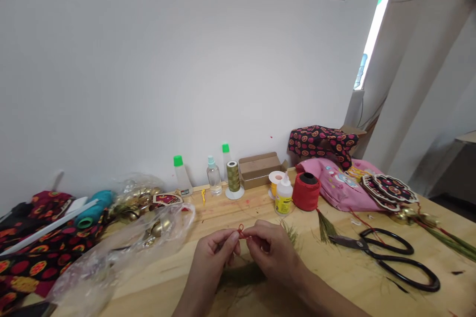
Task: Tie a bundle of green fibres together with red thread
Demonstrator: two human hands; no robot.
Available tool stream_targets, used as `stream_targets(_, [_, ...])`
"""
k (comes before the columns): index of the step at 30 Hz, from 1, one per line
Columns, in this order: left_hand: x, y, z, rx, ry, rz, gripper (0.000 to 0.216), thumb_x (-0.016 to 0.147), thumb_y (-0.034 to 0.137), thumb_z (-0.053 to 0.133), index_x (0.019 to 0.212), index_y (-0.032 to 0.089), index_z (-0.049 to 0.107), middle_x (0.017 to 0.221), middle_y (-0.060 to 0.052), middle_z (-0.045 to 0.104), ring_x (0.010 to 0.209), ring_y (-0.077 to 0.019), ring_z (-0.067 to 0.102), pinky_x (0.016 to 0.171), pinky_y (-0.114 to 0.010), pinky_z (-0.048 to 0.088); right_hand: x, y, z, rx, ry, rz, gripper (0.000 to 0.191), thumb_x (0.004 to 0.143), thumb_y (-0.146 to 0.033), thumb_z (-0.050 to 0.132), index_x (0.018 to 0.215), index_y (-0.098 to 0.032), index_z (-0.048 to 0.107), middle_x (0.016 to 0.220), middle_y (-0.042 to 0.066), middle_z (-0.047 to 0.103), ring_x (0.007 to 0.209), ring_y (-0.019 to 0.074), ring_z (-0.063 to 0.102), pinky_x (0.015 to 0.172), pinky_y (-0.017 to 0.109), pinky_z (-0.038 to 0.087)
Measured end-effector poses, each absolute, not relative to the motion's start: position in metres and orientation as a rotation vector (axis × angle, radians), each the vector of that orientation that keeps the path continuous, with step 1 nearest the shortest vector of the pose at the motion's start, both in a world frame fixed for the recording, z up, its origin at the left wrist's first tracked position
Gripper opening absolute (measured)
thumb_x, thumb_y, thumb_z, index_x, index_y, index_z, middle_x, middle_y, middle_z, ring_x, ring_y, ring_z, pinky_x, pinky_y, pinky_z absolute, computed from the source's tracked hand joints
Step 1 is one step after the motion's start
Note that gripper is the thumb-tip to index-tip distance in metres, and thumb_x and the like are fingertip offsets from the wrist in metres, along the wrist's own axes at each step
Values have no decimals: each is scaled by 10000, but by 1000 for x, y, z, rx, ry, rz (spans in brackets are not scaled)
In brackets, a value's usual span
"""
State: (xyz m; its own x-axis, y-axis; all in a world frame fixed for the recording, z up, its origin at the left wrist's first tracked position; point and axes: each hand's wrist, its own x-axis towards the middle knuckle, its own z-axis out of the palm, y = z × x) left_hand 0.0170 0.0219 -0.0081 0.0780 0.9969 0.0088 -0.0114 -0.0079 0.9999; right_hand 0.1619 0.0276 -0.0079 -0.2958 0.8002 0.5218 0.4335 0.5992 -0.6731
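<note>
Between my two hands is a thin red cord [241,231] with a small loop standing up from it. My left hand [220,250] pinches the cord between thumb and forefinger. From the other side my right hand [273,247] pinches it too, its fingertips close to the left ones. Beneath my hands lies a dark green bundle of threads [243,275], partly hidden by them. Black-handled scissors [372,247] rest on the table to the right, and a green tassel [326,223] lies near their blades.
Behind my hands stand a glue bottle [283,198], a red thread cone [306,192], an olive thread spool [233,178], a spray bottle [214,178] and a cardboard box [260,171]. At left a plastic bag [130,247] lies beside patterned cloth [40,252]. A pink bag [334,185] sits right.
</note>
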Motion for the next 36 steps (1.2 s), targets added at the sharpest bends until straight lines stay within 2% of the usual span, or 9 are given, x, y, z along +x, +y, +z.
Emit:
stream_targets(3, [16, 22, -8, 1241, 1160, 1173, 214, 654, 339, 598, 632, 131, 639, 463, 44, 464, 406, -62, 350, 394, -186, 257, 162, 25, -6, -992, -1949, 529, 218, 660, -110, 487, 822, -108, 632, 525, -27, 410, 467, 93, 383, 456, 203, 288])
stream_targets(9, [17, 22, -9, 1230, 1209, 1141, 210, 639, 334, 608, 679, 137, 666, 485, 22, 524, 429, -72, 367, 406, -187, 276, 162, 23, -6, -1047, -1958, 588, 236, 742, -312, 515, 859, -141, 627, 548, -19, 434, 495, 102, 401, 472, 208, 293])
stream_targets(13, [19, 21, -9, 1266, 1208, 1121, 195, 649, 324, 599, 627, 138, 653, 476, 31, 496, 432, -72, 356, 408, -191, 265, 162, 25, -7, -1069, -2002, 566, 198, 781, -252, 460, 736, -143, 618, 533, -20, 441, 498, 96, 404, 477, 207, 283])
stream_targets(18, [21, 21, -8, 1237, 1171, 1073, 209, 650, 326, 592, 573, 135, 622, 454, 44, 459, 398, -63, 342, 402, -198, 255, 164, 26, -7, -1086, -2045, 515, 271, 810, -167, 391, 594, -142, 553, 520, -23, 427, 506, 88, 408, 485, 201, 281])
stream_targets(23, [22, 23, -10, 1129, 1062, 1047, 227, 653, 313, 594, 517, 132, 588, 460, 39, 478, 397, -58, 347, 407, -193, 254, 166, 27, -9, -1094, -2045, 523, 260, 825, -170, 383, 640, -148, 564, 565, -3, 499, 541, 100, 450, 509, 200, 310])
stream_targets(28, [21, 24, -13, 1109, 1044, 1055, 193, 660, 307, 587, 600, 127, 622, 479, 36, 490, 397, -59, 346, 406, -192, 251, 167, 27, -10, -1097, -2065, 524, 260, 845, -181, 356, 701, -154, 570, 643, 23, 569, 598, 117, 504, 553, 206, 346])
stream_targets(32, [21, 20, -14, 1236, 1173, 1075, 212, 683, 325, 551, 609, 136, 612, 479, 35, 480, 413, -80, 359, 419, -205, 272, 164, 27, -12, -1170, -2201, 355, 238, 835, -147, 360, 682, -157, 542, 646, 21, 566, 592, 119, 518, 527, 205, 331])
stream_targets(36, [23, 16, -10, 1526, 1431, 1075, 230, 712, 327, 515, 581, 161, 606, 489, 26, 494, 483, -123, 423, 487, -229, 321, 163, 27, -17, -1255, -2428, -4, 112, 789, -122, 434, 737, -165, 524, 673, 25, 561, 524, 123, 496, 435, 229, 225])
